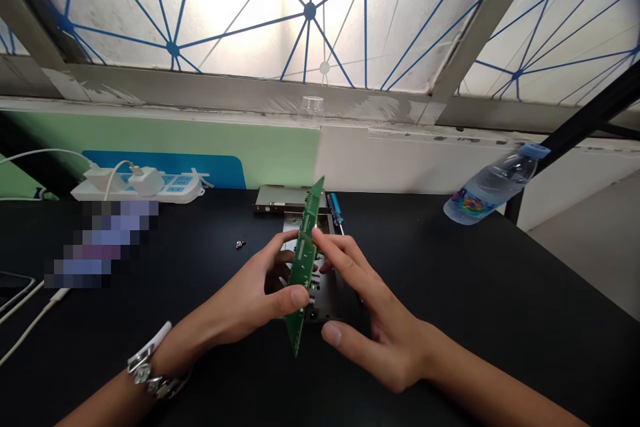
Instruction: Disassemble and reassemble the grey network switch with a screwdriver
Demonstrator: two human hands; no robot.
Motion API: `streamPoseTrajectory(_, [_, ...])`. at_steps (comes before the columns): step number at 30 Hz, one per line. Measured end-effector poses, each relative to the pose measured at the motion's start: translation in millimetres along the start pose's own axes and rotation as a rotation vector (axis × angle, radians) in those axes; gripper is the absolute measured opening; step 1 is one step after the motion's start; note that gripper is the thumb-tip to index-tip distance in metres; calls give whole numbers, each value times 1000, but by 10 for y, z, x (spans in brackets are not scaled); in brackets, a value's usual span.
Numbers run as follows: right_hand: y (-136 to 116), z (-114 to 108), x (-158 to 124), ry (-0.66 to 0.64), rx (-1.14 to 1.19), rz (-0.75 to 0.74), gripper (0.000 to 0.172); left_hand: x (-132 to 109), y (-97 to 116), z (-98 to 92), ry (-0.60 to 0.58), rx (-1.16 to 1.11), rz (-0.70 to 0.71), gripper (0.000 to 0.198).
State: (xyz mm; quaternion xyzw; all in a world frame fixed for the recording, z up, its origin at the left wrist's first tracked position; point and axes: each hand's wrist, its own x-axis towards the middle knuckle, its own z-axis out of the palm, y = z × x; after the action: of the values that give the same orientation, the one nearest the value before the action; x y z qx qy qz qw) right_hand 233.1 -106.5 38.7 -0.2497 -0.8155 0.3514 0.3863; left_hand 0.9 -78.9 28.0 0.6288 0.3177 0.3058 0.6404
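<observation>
A green circuit board [306, 250] stands tilted on edge above a dark metal case [345, 300] on the table. My left hand [263, 283] grips the board from the left, its thumb across the near face and its fingers behind. My right hand [377, 313] is on the other side, index fingertip touching the board's face, thumb held apart from the fingers. Behind the board lies a flat metal cover [273, 197]. A blue-handled screwdriver [336, 209] rests right of the case. Several small screws [240, 244] lie left of it. The board and hands hide part of the case.
A white power strip [175, 188] with plugged-in chargers and cables stands at the back left. At the right, a clear water bottle [493, 187] leans by a black post [575, 127]. A small clear cup [313, 105] is on the window ledge. The black table [425, 253] meets the wall behind.
</observation>
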Motion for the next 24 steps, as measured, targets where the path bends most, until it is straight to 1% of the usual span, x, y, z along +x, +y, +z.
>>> streamPoseTrajectory(4, [51,21,-27,-34,-16,6,101,-10,10,-44,64,0,-27,90])
streamPoseTrajectory(8, [69,28,-36,-63,48,17,105,-16,49,-52,70,-50,-16,89])
streamPoseTrajectory(12, [51,36,-38,-40,63,13,100,-4,66,-49,33,-63,2,90])
streamPoseTrajectory(16, [38,54,-18,37,21,14,93,6,51,-8,34,-39,8,88])
streamPoseTrajectory(20, [19,84,34,143,-29,-21,88,3,57,91,64,-24,22,81])
streamPoseTrajectory(22, [4,89,54,167,-68,-43,83,1,71,119,81,-11,38,82])
streamPoseTrajectory(24, [-4,74,59,176,-107,-61,79,-1,84,105,97,5,41,83])
